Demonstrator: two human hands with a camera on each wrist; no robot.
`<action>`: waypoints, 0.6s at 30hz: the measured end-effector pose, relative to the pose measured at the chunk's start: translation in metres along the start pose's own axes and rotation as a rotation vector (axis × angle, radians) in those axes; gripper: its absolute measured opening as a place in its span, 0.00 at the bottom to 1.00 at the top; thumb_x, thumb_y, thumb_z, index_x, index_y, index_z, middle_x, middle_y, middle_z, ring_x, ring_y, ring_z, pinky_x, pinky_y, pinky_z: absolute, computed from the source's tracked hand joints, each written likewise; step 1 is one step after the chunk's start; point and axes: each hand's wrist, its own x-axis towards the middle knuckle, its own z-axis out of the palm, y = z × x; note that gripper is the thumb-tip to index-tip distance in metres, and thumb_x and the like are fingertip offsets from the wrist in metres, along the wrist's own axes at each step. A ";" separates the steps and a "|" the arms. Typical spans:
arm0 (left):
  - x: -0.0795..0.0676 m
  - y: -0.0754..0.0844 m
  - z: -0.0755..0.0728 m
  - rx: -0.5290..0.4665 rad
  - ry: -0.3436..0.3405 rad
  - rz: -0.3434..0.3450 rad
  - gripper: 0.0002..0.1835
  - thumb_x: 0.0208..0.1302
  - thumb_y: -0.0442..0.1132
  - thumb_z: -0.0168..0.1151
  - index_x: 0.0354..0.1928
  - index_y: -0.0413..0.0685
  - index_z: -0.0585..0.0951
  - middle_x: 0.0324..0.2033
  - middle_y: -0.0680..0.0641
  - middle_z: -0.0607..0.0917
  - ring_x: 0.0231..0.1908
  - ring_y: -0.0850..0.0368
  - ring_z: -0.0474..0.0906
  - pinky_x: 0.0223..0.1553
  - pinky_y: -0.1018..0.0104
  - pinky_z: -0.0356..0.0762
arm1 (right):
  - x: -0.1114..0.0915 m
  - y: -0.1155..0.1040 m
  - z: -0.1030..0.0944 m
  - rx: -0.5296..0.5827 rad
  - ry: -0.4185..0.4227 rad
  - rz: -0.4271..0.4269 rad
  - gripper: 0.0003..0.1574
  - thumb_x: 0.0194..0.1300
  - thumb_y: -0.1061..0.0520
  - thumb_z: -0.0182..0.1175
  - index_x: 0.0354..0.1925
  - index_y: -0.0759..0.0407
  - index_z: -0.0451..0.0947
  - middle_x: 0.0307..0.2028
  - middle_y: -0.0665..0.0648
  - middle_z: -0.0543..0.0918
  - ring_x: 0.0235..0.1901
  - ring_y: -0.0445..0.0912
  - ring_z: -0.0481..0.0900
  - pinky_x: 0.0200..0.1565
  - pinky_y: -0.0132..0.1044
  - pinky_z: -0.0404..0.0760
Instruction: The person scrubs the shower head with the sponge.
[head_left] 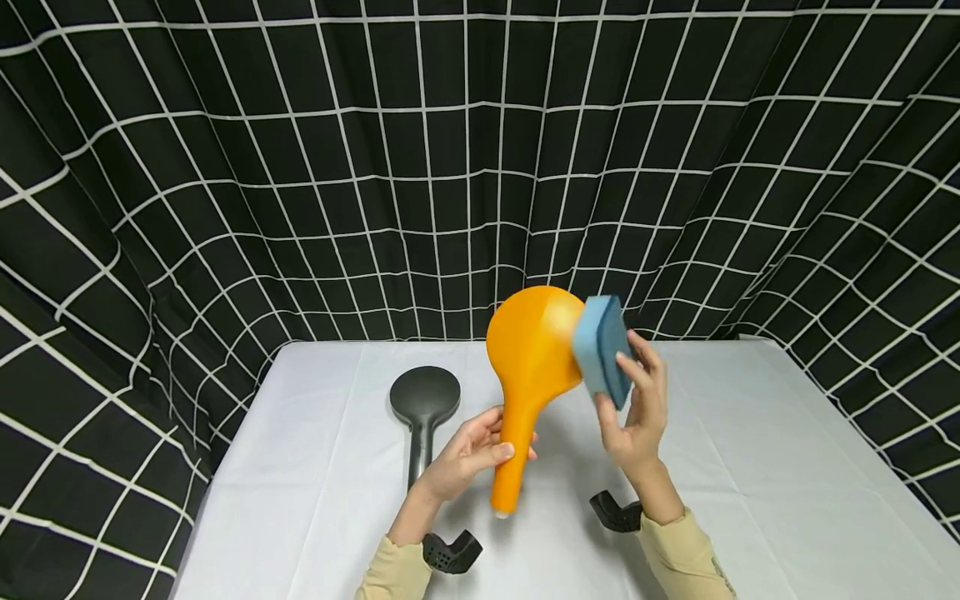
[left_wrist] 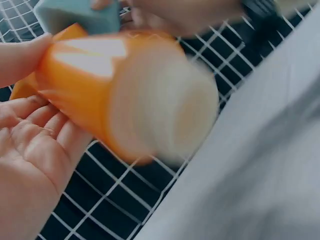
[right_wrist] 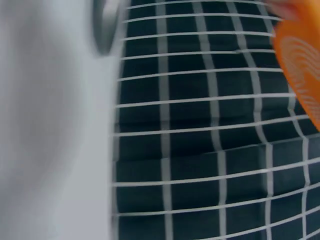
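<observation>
My left hand (head_left: 467, 460) grips the handle of an orange hand shower head (head_left: 531, 350), tilted up above the white table. Its pale, blurred connector end (left_wrist: 165, 105) points at the camera in the left wrist view. In the right wrist view, the curved line pattern on its face (right_wrist: 302, 65) shows at the right edge. My right hand (head_left: 641, 421) pinches a blue sponge (head_left: 591, 337) with a darker blue layer, between thumb and fingers. The sponge overlaps the right side of the round head in the head view.
A dark grey hand shower head (head_left: 425, 396) lies on the white-covered table (head_left: 315, 433), left of my left hand. Black curtains (head_left: 480, 167) with a white grid surround the table at the back and sides. Black camera mounts (head_left: 452, 552) sit at both wrists.
</observation>
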 end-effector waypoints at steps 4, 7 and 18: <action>0.001 0.000 0.001 0.140 -0.014 -0.028 0.23 0.67 0.28 0.47 0.63 0.31 0.60 0.47 0.30 0.74 0.45 0.54 0.78 0.49 0.50 0.74 | 0.020 0.009 -0.009 -0.031 -0.033 0.309 0.22 0.65 0.65 0.46 0.56 0.74 0.67 0.57 0.69 0.69 0.56 0.53 0.67 0.54 0.36 0.67; 0.002 -0.002 0.002 0.217 -0.002 0.002 0.23 0.68 0.27 0.46 0.63 0.32 0.60 0.48 0.29 0.72 0.46 0.46 0.77 0.49 0.53 0.74 | 0.027 0.012 -0.015 -0.072 -0.083 0.457 0.23 0.68 0.67 0.43 0.60 0.69 0.65 0.58 0.62 0.70 0.53 0.47 0.69 0.51 0.31 0.69; 0.001 -0.001 -0.002 0.323 0.174 0.007 0.23 0.67 0.25 0.46 0.64 0.33 0.59 0.47 0.29 0.70 0.41 0.40 0.76 0.48 0.59 0.74 | -0.029 -0.005 -0.023 -0.080 -0.122 0.616 0.23 0.66 0.73 0.43 0.59 0.76 0.60 0.52 0.44 0.69 0.48 0.39 0.69 0.46 0.24 0.68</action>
